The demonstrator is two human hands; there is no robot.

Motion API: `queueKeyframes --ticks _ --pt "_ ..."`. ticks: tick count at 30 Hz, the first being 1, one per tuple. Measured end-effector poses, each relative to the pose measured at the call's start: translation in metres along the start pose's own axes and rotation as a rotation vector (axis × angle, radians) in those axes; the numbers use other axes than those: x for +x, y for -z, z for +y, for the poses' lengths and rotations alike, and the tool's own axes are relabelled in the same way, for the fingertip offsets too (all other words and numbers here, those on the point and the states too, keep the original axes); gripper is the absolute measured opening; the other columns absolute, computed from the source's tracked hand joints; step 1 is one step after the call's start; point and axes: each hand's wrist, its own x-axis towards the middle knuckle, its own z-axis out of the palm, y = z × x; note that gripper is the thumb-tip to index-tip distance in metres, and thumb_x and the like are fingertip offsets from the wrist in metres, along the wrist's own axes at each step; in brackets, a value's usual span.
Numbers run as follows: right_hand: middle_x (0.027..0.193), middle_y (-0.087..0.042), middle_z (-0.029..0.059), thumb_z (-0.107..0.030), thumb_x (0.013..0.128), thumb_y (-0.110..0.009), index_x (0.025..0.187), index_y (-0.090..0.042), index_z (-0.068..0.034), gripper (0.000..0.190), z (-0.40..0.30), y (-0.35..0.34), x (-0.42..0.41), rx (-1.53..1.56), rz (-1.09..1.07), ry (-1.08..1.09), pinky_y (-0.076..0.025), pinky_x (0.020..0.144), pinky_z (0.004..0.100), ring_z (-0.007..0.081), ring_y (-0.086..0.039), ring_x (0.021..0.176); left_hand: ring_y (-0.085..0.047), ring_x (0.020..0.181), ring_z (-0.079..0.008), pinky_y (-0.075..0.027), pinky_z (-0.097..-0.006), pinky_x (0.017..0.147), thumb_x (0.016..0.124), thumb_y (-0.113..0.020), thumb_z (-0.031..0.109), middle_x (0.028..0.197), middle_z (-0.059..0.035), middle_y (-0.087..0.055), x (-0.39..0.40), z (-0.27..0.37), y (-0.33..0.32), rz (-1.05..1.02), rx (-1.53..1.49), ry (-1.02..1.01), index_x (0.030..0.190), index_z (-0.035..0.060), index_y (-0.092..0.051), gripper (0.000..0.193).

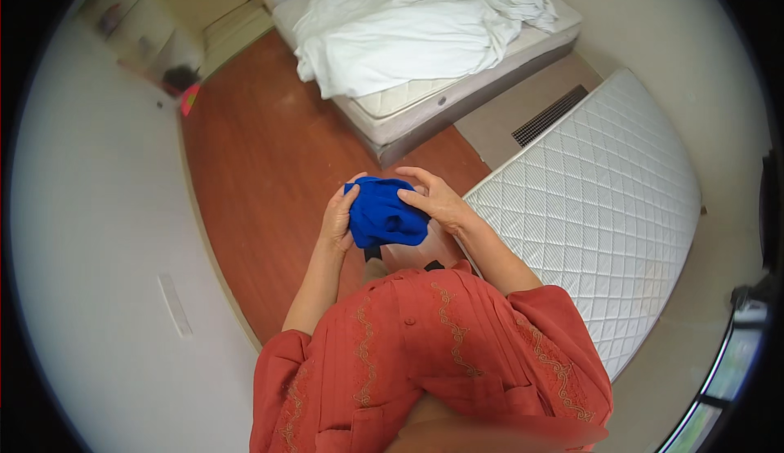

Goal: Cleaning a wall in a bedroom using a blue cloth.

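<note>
A bunched blue cloth (389, 213) is held up in front of my body, above the wooden floor. My left hand (339, 215) grips its left edge, with the thumb on top. On the other side, my right hand (436, 200) has its thumb on the upper right part of the cloth, and its index finger reaches out past the edge. The fingers beneath the cloth are hidden. What kind of article the cloth is, I cannot tell.
Ahead stands a bed mattress (398, 123) with a rumpled white sheet (404, 30). To the right lies a quilted white mattress (588, 208), near a dark grille (549, 115). A wall (110, 208) runs along the left; a pink object (189, 99) lies by it.
</note>
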Motion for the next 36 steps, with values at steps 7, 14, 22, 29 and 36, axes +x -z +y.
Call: queueKeyframes --ticks 7,14,22,29,36 --pt "0.079 -0.068 0.0096 -0.038 0.084 -0.065 0.095 -0.068 0.002 0.042 0.000 0.011 0.062 -0.740 -0.010 -0.158 -0.049 0.067 0.0317 0.0188 -0.064 0.075 -0.058 0.100 -0.0143 -0.047 -0.0266 0.089 0.092 -0.056 0.015 0.113 -0.0090 -0.061 0.100 0.042 0.002 -0.175 0.249 0.062 0.130 -0.0001 -0.046 0.042" --pt "0.096 -0.067 0.0065 -0.030 0.094 -0.054 0.107 -0.064 0.000 0.034 -0.035 0.033 0.079 0.187 0.380 0.178 -0.051 0.077 0.0255 0.0117 -0.063 0.083 -0.052 0.110 -0.0193 -0.038 -0.0277 0.097 0.089 -0.059 0.042 0.125 -0.0134 -0.053 0.184 0.002 0.002 -0.169 0.982 -0.111 0.131 -0.0023 -0.044 0.063" --pt "0.097 -0.064 0.0045 -0.027 0.095 -0.054 0.106 -0.061 0.000 0.030 -0.044 0.113 0.089 0.587 0.525 0.406 -0.051 0.079 0.0270 0.0117 -0.061 0.084 -0.049 0.097 -0.0151 -0.040 -0.0334 0.086 0.088 -0.037 0.068 0.107 -0.0021 -0.056 0.250 -0.007 -0.088 -0.473 0.906 0.610 0.114 0.0124 -0.055 0.065" --pt "0.096 -0.063 0.0058 -0.027 0.095 -0.054 0.105 -0.061 0.000 0.030 -0.073 0.180 0.090 0.584 0.502 0.485 -0.051 0.079 0.0270 0.0122 -0.062 0.084 -0.052 0.107 -0.0159 -0.042 -0.0320 0.089 0.088 -0.050 0.057 0.119 -0.0023 -0.056 0.311 -0.028 -0.173 -0.573 0.553 0.577 0.131 0.0145 -0.045 0.060" --pt "0.101 -0.064 0.0088 -0.027 0.095 -0.054 0.108 -0.059 0.001 0.032 -0.100 0.234 0.092 0.707 0.556 0.571 -0.052 0.081 0.0280 0.0139 -0.063 0.088 -0.060 0.096 -0.0120 -0.050 -0.0269 0.082 0.088 -0.061 0.039 0.106 -0.0016 -0.063 0.381 -0.049 -0.208 -0.688 0.412 0.721 0.116 0.0098 -0.057 0.041"
